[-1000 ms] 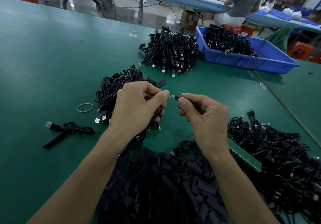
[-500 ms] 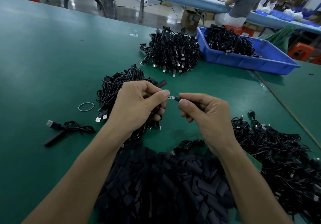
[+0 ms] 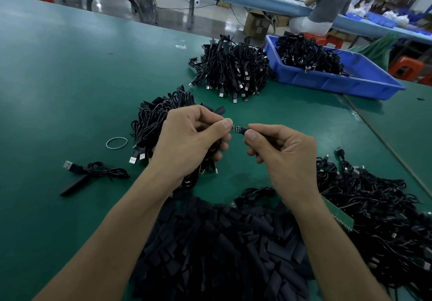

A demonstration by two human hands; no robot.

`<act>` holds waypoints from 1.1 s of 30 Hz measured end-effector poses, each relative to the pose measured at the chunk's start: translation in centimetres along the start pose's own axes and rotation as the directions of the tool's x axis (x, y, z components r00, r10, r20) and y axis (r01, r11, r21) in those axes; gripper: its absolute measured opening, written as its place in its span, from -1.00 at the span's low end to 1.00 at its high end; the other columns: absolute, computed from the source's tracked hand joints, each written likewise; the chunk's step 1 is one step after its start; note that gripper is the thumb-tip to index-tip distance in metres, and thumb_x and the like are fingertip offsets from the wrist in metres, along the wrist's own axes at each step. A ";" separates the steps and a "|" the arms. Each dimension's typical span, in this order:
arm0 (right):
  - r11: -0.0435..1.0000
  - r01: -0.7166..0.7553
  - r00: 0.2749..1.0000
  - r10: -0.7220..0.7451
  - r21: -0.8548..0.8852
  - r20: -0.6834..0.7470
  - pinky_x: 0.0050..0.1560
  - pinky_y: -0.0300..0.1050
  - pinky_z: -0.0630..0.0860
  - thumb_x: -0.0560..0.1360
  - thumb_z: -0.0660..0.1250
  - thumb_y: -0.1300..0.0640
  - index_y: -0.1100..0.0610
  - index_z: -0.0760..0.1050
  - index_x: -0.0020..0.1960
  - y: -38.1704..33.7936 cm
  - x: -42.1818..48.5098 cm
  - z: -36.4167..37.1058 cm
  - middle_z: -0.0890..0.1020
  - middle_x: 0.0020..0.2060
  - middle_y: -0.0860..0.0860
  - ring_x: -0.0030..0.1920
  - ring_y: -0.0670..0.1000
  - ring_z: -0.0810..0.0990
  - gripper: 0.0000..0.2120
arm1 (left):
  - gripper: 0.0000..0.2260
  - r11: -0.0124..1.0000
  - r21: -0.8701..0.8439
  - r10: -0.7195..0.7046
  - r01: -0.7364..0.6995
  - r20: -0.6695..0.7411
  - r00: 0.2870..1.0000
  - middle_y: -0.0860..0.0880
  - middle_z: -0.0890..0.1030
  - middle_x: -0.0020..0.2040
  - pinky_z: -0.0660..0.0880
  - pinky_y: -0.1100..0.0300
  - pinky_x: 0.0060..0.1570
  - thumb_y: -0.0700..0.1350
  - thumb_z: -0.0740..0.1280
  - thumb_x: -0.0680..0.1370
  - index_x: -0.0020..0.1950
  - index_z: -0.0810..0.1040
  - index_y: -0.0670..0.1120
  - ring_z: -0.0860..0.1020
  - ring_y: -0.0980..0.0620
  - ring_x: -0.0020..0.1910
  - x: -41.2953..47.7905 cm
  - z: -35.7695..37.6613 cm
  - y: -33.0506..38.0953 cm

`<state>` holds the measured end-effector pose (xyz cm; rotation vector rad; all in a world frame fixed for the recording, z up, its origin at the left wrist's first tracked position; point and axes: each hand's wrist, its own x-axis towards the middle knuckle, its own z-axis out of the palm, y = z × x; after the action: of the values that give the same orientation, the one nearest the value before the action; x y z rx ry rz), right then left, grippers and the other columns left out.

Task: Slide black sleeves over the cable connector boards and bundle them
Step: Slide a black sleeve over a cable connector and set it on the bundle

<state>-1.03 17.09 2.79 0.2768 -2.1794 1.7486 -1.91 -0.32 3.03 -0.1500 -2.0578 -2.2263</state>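
Both hands meet over the middle of the green table. My left hand (image 3: 187, 141) pinches the end of a small connector board (image 3: 236, 128) between thumb and forefinger. My right hand (image 3: 282, 158) pinches a black sleeve (image 3: 243, 130) that covers the board's right part, and the cable runs hidden inside its curled fingers. A heap of loose black sleeves (image 3: 224, 249) lies close to me under my forearms. Loose black cables (image 3: 378, 207) spread at the right. A bundle of sleeved cables (image 3: 159, 118) lies behind my left hand.
A larger cable bundle (image 3: 233, 69) sits further back, beside a blue tray (image 3: 346, 83) holding more cables. A rubber band (image 3: 117, 142) and a single cable with a USB plug (image 3: 93, 172) lie to the left. A green circuit strip (image 3: 339, 216) pokes out by my right forearm. A person sits at the far bench.
Both hands have stayed almost in place. The sleeve in my right hand sits a little closer to my left thumb over the board.
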 end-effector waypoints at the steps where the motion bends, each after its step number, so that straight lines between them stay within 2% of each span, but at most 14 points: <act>1: 1.000 0.007 1.000 -0.007 0.008 -0.011 -0.29 -0.27 0.53 0.47 0.50 0.20 0.05 0.68 -0.05 -0.1 0.0 0.1 0.71 -0.31 0.02 -0.33 -0.05 0.66 -0.91 | -0.89 1.000 -0.007 0.001 -0.001 -0.005 1.000 -0.12 0.70 -0.29 0.56 0.26 -0.41 -0.18 0.47 0.54 -0.09 0.62 -0.21 0.65 0.04 -0.38 0.0 0.0 0.0; 6: 0.999 0.027 0.999 -0.026 0.027 -0.034 -0.24 -0.32 0.54 0.45 0.51 0.18 0.00 0.66 0.00 -0.3 -0.2 0.5 0.71 -0.29 -0.06 -0.31 -0.11 0.66 -0.84 | -0.89 0.998 -0.057 -0.012 0.012 -0.014 1.000 -0.11 0.70 -0.28 0.56 0.25 -0.40 -0.20 0.44 0.56 -0.08 0.58 -0.22 0.66 0.02 -0.37 -0.2 0.1 0.3; 12: 1.000 0.032 0.996 -0.031 0.000 -0.087 -0.16 -0.30 0.56 0.42 0.53 0.09 -0.07 0.66 0.02 -0.1 -0.5 0.9 0.73 -0.18 -0.11 -0.19 -0.10 0.69 -0.80 | -0.90 0.988 -0.137 -0.067 0.072 0.046 0.997 -0.11 0.71 -0.27 0.55 0.26 -0.40 -0.21 0.41 0.58 -0.04 0.54 -0.23 0.66 0.04 -0.37 -0.4 0.3 0.6; 18: 0.999 0.041 0.998 -0.041 0.001 -0.046 -0.15 -0.28 0.54 0.42 0.53 0.11 -0.06 0.66 0.01 -0.2 -0.1 0.6 0.73 -0.21 -0.12 -0.21 -0.13 0.67 -0.81 | -0.90 0.986 -0.141 -0.075 0.083 0.062 0.995 -0.13 0.70 -0.28 0.55 0.26 -0.41 -0.21 0.40 0.59 -0.07 0.54 -0.21 0.64 0.04 -0.39 -0.3 0.1 0.6; 21: 0.999 0.044 0.999 -0.044 0.017 0.009 -0.16 -0.34 0.53 0.37 0.50 0.06 -0.02 0.66 0.01 -0.5 0.1 0.1 0.73 -0.23 -0.14 -0.23 -0.18 0.66 -0.78 | -0.91 0.987 -0.118 -0.094 0.105 0.098 0.991 -0.12 0.69 -0.30 0.54 0.26 -0.43 -0.22 0.40 0.59 -0.08 0.55 -0.22 0.62 0.05 -0.42 -0.2 -0.2 0.8; 28: 0.999 0.034 0.974 -0.033 0.000 0.225 -0.23 -0.38 0.52 0.34 0.50 0.09 0.01 0.66 -0.01 -1.1 1.1 -1.2 0.73 -0.23 -0.15 -0.27 -0.19 0.64 -0.77 | -0.91 0.988 -0.073 -0.124 0.136 0.150 0.981 -0.13 0.68 -0.32 0.52 0.29 -0.45 -0.24 0.40 0.58 -0.12 0.58 -0.20 0.60 0.05 -0.45 0.0 -0.9 1.0; 33: 0.999 0.006 0.934 0.005 -0.031 0.357 -0.26 -0.36 0.50 0.34 0.51 0.09 0.00 0.68 -0.02 -1.4 2.1 -2.1 0.73 -0.25 -0.05 -0.31 -0.16 0.62 -0.79 | -0.91 0.989 -0.045 -0.128 0.138 0.181 0.975 -0.14 0.69 -0.31 0.52 0.28 -0.45 -0.23 0.40 0.58 -0.13 0.58 -0.20 0.60 0.05 -0.44 -0.1 -0.7 0.7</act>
<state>-2.17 18.91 5.22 0.6327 -2.4493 1.7735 -1.76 -1.04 3.62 -0.2305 -2.1519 -2.4353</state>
